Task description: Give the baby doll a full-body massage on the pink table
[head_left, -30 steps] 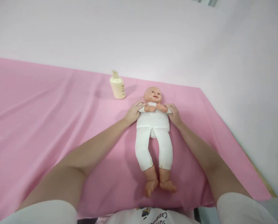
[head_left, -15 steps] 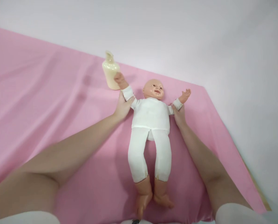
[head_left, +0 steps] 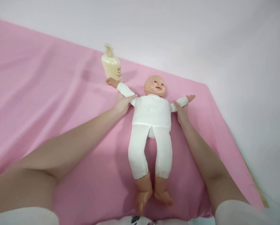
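A baby doll (head_left: pixel 151 112) with a white cloth body lies on its back on a pink cloth (head_left: pixel 93 175), head away from me and feet towards me. Its arms stretch out to both sides. My left hand (head_left: pixel 123 104) is closed round the doll's arm at the left of the view, thumb on top near the shoulder. Round the other arm, below the wrist, my right hand (head_left: pixel 182 113) is closed, its thumb over the white sleeve. Most of my fingers are hidden beneath the arms.
A cream pump bottle (head_left: pixel 111 66) stands at the far left of the doll, close behind its hand. Behind the pink-covered surface rises a pale wall (head_left: pixel 140 28). The surface's edge runs diagonally down the right side.
The doll's arms have swung lower and farther outward, with my hands still on them. Its left-of-view hand has dropped from the bottle's side, and the bottle's label now shows. The view shifted slightly.
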`<state>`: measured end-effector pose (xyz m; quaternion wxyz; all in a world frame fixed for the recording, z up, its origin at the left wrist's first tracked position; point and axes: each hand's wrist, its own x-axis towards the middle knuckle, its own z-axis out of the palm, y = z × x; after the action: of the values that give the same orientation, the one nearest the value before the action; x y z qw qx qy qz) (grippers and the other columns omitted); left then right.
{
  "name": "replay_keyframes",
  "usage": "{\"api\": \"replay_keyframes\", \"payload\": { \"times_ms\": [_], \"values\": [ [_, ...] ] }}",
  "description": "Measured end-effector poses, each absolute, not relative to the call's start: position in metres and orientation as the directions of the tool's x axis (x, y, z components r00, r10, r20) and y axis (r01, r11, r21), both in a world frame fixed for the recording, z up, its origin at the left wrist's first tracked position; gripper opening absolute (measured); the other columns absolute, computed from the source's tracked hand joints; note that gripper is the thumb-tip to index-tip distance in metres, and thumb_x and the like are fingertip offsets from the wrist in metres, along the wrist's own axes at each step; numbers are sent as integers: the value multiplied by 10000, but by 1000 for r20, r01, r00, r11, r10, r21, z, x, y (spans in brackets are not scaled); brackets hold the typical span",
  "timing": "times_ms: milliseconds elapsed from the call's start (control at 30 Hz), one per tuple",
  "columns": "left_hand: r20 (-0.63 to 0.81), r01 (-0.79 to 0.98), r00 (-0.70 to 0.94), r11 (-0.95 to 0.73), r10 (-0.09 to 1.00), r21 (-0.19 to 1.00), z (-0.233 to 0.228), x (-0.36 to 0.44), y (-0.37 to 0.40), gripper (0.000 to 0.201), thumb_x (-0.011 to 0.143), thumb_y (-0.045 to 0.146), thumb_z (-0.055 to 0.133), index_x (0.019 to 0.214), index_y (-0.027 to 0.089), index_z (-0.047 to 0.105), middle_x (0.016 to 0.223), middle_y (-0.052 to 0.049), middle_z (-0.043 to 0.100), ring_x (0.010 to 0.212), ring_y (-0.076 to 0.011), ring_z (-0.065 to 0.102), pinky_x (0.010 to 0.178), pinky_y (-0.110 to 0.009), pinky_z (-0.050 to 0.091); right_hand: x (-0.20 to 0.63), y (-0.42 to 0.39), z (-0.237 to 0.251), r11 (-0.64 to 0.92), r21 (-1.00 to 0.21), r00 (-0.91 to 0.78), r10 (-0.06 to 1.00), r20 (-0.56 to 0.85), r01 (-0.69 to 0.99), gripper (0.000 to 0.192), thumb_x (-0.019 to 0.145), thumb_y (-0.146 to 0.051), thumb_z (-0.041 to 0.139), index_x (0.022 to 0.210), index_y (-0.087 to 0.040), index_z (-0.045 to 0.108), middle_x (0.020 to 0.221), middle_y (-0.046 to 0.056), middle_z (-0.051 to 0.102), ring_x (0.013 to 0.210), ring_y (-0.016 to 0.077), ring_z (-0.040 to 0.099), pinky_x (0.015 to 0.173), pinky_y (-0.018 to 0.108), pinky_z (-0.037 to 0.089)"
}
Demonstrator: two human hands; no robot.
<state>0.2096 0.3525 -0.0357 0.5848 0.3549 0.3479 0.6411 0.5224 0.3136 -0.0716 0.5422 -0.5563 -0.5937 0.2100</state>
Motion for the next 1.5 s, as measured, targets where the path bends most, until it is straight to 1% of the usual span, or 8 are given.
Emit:
{"api": "replay_keyframes", "payload": {
  "times_ms": [167, 400, 700, 867, 967, 1067, 1233, 1500],
  "values": [
    [81, -431, -13, -79, 997, 899, -40, 208, 353, 472, 594, 66, 778, 912, 199, 456, 752, 45, 549, 695, -129, 562, 677, -306, 500, 512, 307, -64, 278, -917, 241, 905, 349, 284, 1072, 840, -449, 699, 1592, -328, -56, 1602, 162, 319, 1269, 297, 614, 1106, 557, 509],
    [66, -378, -52, -81, 996, 922, -50, 207, 359, 331, 644, 152, 725, 902, 193, 522, 818, 12, 575, 725, -150, 588, 758, -351, 531, 512, 306, -55, 331, -868, 169, 895, 414, 370, 872, 890, -486, 633, 1592, -419, 120, 1685, 37, 239, 1465, 312, 430, 1135, 592, 469],
    [143, -245, -77, -158, 987, 957, -53, 205, 362, 480, 628, 142, 710, 1087, 210, 589, 1005, -30, 681, 966, -224, 675, 991, -451, 529, 502, 300, -54, 195, -968, 283, 930, 233, 158, 732, 816, -573, 676, 1439, -252, 468, 1347, 117, 674, 1261, 307, 647, 1104, 557, 515],
    [291, 16, 133, -296, 947, 955, -43, 203, 349, 364, 691, 129, 691, 1050, 187, 695, 1044, -57, 727, 1076, -284, 669, 1070, -466, 485, 497, 299, -52, 223, -946, 209, 939, 273, 234, 541, 718, -355, 714, 1242, -239, 641, 1301, 85, 711, 1227, 300, 659, 1121, 543, 498],
    [412, 158, 303, -471, 859, 868, -38, 202, 342, 468, 694, 70, 599, 1115, 221, 737, 1224, -45, 714, 1228, -294, 612, 1166, -452, 400, 496, 297, -50, 312, -873, 89, 925, 369, 374, 398, 733, -276, 621, 1121, -249, 708, 1224, 57, 741, 1194, 281, 661, 1128, 530, 482],
    [428, 224, 363, -523, 828, 822, -35, 201, 340, 560, 668, 44, 545, 1158, 239, 737, 1245, -36, 706, 1231, -289, 604, 1162, -447, 401, 495, 296, -48, 373, -810, 19, 904, 427, 452, 353, 749, -262, 593, 1075, -259, 728, 1169, 50, 750, 1170, 280, 661, 1129, 526, 475],
    [363, 201, 260, -418, 894, 886, -34, 202, 338, 472, 698, 108, 672, 1154, 230, 693, 1136, -34, 723, 1142, -296, 631, 1105, -442, 444, 501, 301, -53, 257, -892, 106, 943, 316, 372, 497, 804, -399, 678, 1278, -255, 638, 1261, 77, 710, 1240, 314, 642, 1108, 524, 511],
    [163, -294, -104, -187, 981, 937, -43, 205, 356, 451, 732, 166, 792, 1066, 214, 493, 972, -22, 595, 888, -185, 605, 879, -372, 525, 509, 306, -61, 245, -932, 253, 915, 313, 268, 713, 901, -588, 543, 1498, -226, 396, 1314, 145, 650, 1275, 303, 620, 1073, 517, 557]
  ]
}}
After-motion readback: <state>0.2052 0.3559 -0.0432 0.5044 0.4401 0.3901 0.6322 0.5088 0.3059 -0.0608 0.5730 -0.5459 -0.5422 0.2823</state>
